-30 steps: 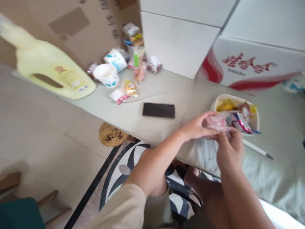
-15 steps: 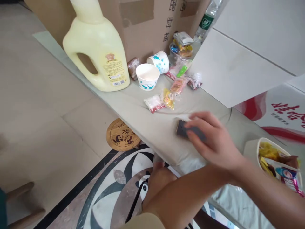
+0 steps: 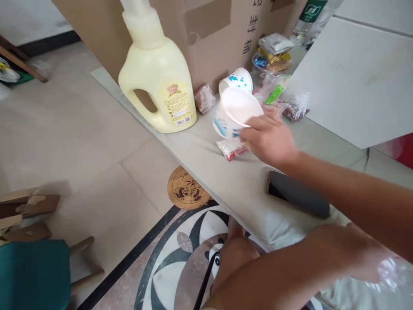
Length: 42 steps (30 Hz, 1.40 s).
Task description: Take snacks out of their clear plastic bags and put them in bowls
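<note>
My right hand [image 3: 271,140] pinches the near rim of a white paper cup [image 3: 226,122] with blue-green leaf prints, which is tilted with its mouth toward the camera. A second paper cup [image 3: 243,79] lies on its side just behind it. A white and red wrapped snack [image 3: 230,148] is below the held cup. My left arm reaches across the bottom to the right, and my left hand [image 3: 364,254] is blurred beside shiny clear plastic [image 3: 390,271]; its fingers cannot be made out. A dark phone [image 3: 298,193] lies flat between my two arms.
A large pale-yellow jug [image 3: 158,82] stands at the left end of the cloth-covered surface [image 3: 238,185], before a cardboard box [image 3: 219,51]. Wrapped snacks and a filled tub [image 3: 258,64] are behind the cups. A green stool [image 3: 35,271] stands on the floor at lower left.
My right hand has left the phone, moved up and left, and taken hold of the front cup, now lifted and tilted. My left hand has come out at the right. The view has shifted left.
</note>
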{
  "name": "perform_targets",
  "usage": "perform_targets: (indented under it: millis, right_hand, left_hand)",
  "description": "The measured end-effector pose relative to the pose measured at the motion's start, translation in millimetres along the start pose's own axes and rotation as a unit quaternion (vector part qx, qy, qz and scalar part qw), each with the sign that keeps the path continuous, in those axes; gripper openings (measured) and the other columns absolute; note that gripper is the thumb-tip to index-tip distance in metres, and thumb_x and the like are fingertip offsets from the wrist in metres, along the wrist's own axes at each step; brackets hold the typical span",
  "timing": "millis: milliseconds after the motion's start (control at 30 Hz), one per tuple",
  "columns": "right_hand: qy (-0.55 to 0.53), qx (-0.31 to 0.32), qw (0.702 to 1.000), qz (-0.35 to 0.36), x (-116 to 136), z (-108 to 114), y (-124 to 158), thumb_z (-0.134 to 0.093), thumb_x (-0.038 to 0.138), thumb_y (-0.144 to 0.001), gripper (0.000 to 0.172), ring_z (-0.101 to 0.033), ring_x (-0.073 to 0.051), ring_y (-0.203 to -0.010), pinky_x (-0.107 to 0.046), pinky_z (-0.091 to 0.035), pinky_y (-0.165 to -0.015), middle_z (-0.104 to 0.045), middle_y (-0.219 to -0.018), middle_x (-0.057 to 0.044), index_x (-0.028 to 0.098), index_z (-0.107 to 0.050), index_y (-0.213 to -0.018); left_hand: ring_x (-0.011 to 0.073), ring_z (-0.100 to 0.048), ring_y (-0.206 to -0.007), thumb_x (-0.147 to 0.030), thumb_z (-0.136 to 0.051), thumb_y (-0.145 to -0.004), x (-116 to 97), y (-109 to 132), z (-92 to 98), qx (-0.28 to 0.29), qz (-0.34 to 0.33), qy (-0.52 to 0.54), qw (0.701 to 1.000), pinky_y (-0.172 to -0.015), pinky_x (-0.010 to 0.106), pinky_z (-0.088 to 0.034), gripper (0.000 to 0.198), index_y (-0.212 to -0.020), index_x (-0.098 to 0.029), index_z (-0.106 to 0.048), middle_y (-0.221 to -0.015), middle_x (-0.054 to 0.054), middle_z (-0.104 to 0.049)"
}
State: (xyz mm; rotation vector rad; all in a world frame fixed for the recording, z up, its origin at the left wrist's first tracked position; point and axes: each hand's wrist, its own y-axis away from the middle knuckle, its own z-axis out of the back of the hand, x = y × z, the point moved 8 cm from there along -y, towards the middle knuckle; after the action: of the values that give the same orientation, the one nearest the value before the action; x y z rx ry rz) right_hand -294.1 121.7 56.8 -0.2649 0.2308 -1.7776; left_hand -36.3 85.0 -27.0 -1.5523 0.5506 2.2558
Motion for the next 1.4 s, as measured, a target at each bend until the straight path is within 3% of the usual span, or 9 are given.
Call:
perform_targets:
  millis: [200, 300, 500, 667, 800, 967, 1200, 1267, 1400]
  right_hand:
    - [0.058, 0.017, 0.994, -0.087, -89, 68, 169, -0.050, 0.014, -0.083, 0.024, -0.064, -0.026, -0.082, -0.045, -0.045, -0.081, -0.070, -0.083, -0.008, 0.025, -0.070, -0.077]
    - [0.060, 0.015, 0.985, -0.162, -107, 95, 232, -0.053, 0.017, -0.081, 0.021, -0.067, -0.031, -0.102, -0.054, -0.045, -0.094, -0.074, -0.107, -0.011, 0.025, -0.073, -0.078]
    - [-0.010, -0.125, 0.952, -0.280, -52, 140, 348, -0.056, 0.021, -0.091, 0.014, -0.069, -0.029, -0.111, -0.048, -0.053, -0.097, -0.072, -0.122, -0.012, 0.024, -0.069, -0.095]
    - [-0.084, -0.203, 0.903, -0.370, -15, 105, 444, -0.056, 0.025, -0.096, 0.025, -0.070, -0.028, -0.116, -0.046, -0.057, -0.097, -0.071, -0.126, -0.013, 0.024, -0.063, -0.120]
    - [-0.117, -0.239, 0.878, -0.397, -12, 86, 473, -0.054, 0.025, -0.097, 0.025, -0.066, -0.028, -0.123, -0.046, -0.055, -0.101, -0.065, -0.137, -0.015, 0.023, -0.066, -0.118]
    - [-0.026, -0.237, 0.839, -0.489, -54, 108, 508, -0.050, 0.023, -0.095, 0.030, -0.064, -0.032, -0.120, -0.052, -0.049, -0.106, -0.068, -0.130, -0.015, 0.022, -0.072, -0.114]
    - [0.025, -0.039, 0.784, -0.619, -82, 100, 555, -0.046, 0.022, -0.096, 0.034, -0.062, -0.037, -0.110, -0.052, -0.047, -0.092, -0.073, -0.115, -0.016, 0.020, -0.073, -0.117]
    - [-0.022, -0.072, 0.802, -0.592, -69, 108, 554, -0.049, 0.024, -0.097, 0.030, -0.064, -0.032, -0.099, -0.046, -0.049, -0.085, -0.073, -0.107, -0.014, 0.021, -0.073, -0.114]
    - [-0.120, -0.307, 0.806, -0.492, -37, 150, 552, -0.060, 0.032, -0.095, 0.018, -0.063, -0.020, -0.080, -0.035, -0.051, -0.072, -0.067, -0.093, -0.006, 0.024, -0.068, -0.109]
  left_hand:
    - [0.0267, -0.069, -0.110, -0.035, -0.063, -0.084, -19, 5, 5.1, 0.054, -0.026, -0.124, 0.991, -0.078, 0.034, -0.055, 0.048, -0.132, -0.026, -0.063, -0.121, 0.011, -0.071]
    - [0.0257, -0.069, -0.100, -0.031, -0.071, -0.077, -24, -3, 3.6, 0.035, -0.043, -0.119, 0.991, -0.080, 0.032, -0.054, 0.045, -0.122, -0.026, -0.066, -0.104, 0.008, -0.073]
    - [0.0254, -0.065, -0.113, -0.036, -0.077, -0.076, -22, -15, -18.3, 0.067, -0.024, -0.106, 0.992, -0.096, 0.034, -0.052, 0.074, -0.145, -0.023, -0.052, -0.129, 0.011, -0.065]
    - [0.0282, -0.060, -0.127, -0.044, -0.080, -0.076, -35, -16, -33.4, 0.067, -0.044, 0.044, 0.996, -0.108, 0.038, -0.047, 0.073, -0.141, -0.022, -0.056, -0.142, 0.012, -0.062]
    - [0.0283, -0.062, -0.126, -0.049, -0.057, -0.092, -33, -28, -45.8, 0.062, -0.010, 0.147, 0.987, -0.107, 0.040, -0.048, 0.045, -0.126, -0.022, -0.065, -0.138, 0.010, -0.066]
    - [0.0279, -0.062, -0.125, -0.039, -0.074, -0.079, -26, -48, -38.6, -0.024, -0.022, 0.076, 0.997, -0.112, 0.042, -0.045, 0.047, -0.122, -0.021, -0.065, -0.136, 0.009, -0.068]
    - [0.0280, -0.063, -0.124, -0.040, -0.080, -0.076, -16, -63, -42.3, -0.020, -0.022, 0.061, 0.998, -0.109, 0.042, -0.049, 0.064, -0.132, -0.021, -0.056, -0.142, 0.013, -0.061]
    - [0.0272, -0.064, -0.121, -0.041, -0.082, -0.074, -13, -63, -42.1, -0.034, -0.012, 0.060, 0.998, -0.107, 0.042, -0.050, 0.073, -0.138, -0.022, -0.050, -0.141, 0.013, -0.060]
    - [0.0263, -0.064, -0.119, -0.046, -0.083, -0.074, -10, -60, -42.7, -0.052, 0.008, 0.055, 0.997, -0.104, 0.040, -0.051, 0.079, -0.140, -0.024, -0.045, -0.137, 0.012, -0.059]
